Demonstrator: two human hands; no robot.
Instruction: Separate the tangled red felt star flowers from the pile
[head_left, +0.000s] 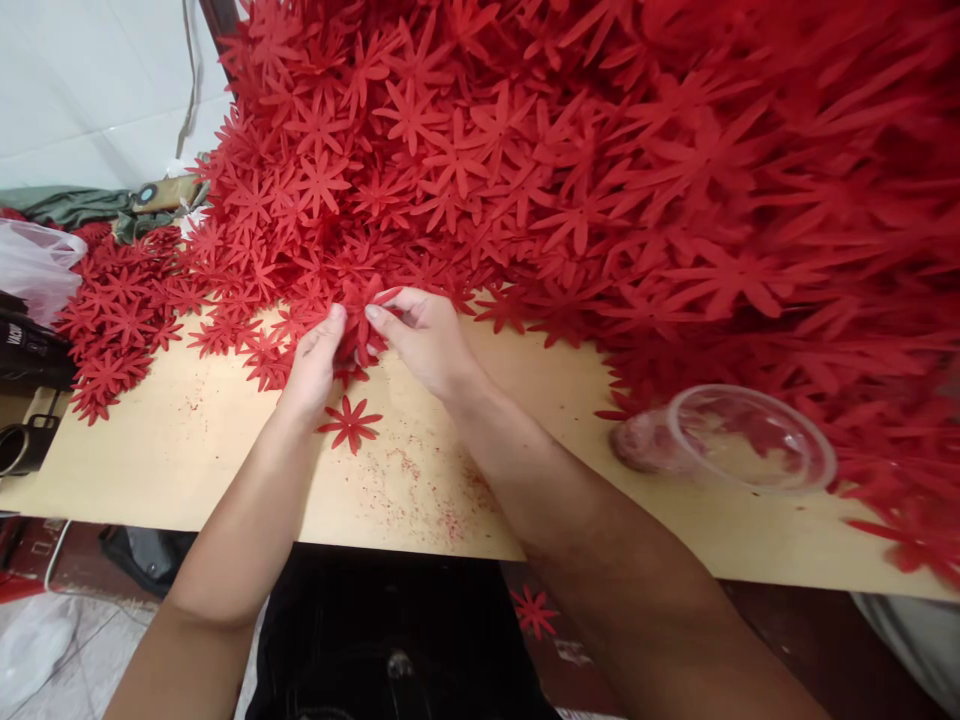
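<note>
Both hands pinch one red flower cutout (362, 325) at the big pile's edge: left hand (313, 362) & right hand (424, 340) fingers grasping it, prob. separating layers (needs a gentle peel). Loose flower (349, 422) lies just below the fingers on the desk (225, 460).

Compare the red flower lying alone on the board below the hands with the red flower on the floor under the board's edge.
The lone flower on the board lies flat on the bare tan board, just below the left hand; the flower on the floor lies lower down, beneath the board's front edge. The board one is brightly lit, the floor one sits in shadow and looks darker. Both are red, flat, with narrow petals, and touched by neither hand.
</note>
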